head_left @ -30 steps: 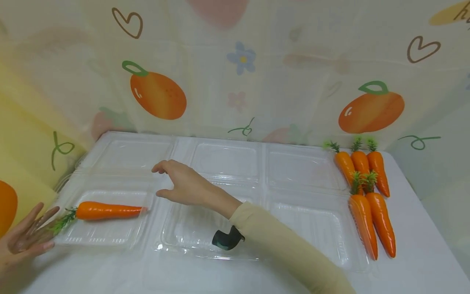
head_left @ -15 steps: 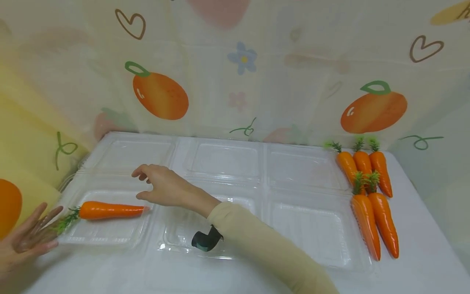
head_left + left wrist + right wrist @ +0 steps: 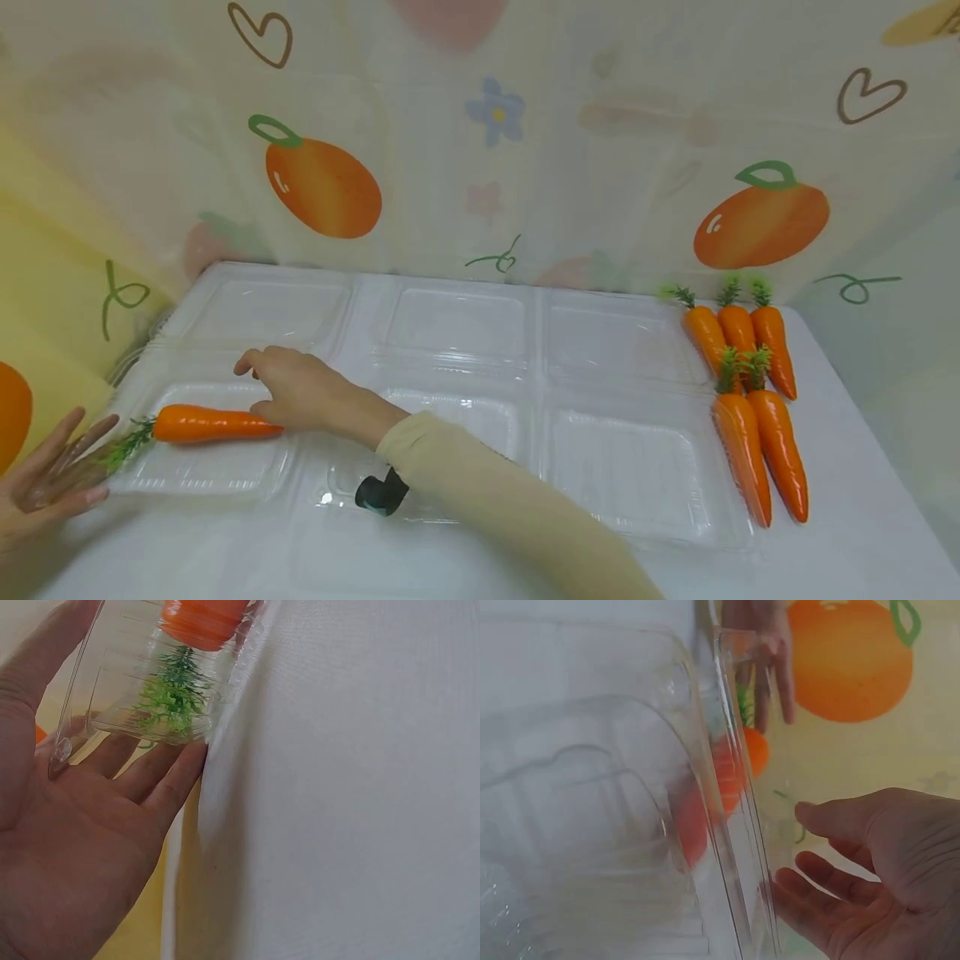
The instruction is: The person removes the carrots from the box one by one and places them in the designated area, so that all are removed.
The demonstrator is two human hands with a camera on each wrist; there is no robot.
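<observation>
An orange carrot (image 3: 210,423) with a green leafy top lies sideways in the leftmost clear plastic container (image 3: 225,483), tip to the right. My left hand (image 3: 56,479) is spread at that container's left end, its fingers showing through the clear wall. In the left wrist view the carrot's leaves (image 3: 172,697) show behind the plastic, and the fingertips (image 3: 184,769) touch the container's end. My right hand (image 3: 300,387) reaches over the carrot's tip, fingers loosely bent and holding nothing. The right wrist view has its fingertips (image 3: 784,881) right at a clear container rim (image 3: 739,825).
Two more clear containers, in the middle (image 3: 457,408) and on the right (image 3: 630,475), lie opened with lids towards the back. Several carrots (image 3: 780,450) lie grouped at the table's right side. A printed curtain (image 3: 600,183) hangs behind the table.
My right hand has moved left and slightly down, from over the middle container to above the carrot's tip. My left hand has stayed at the container's left end.
</observation>
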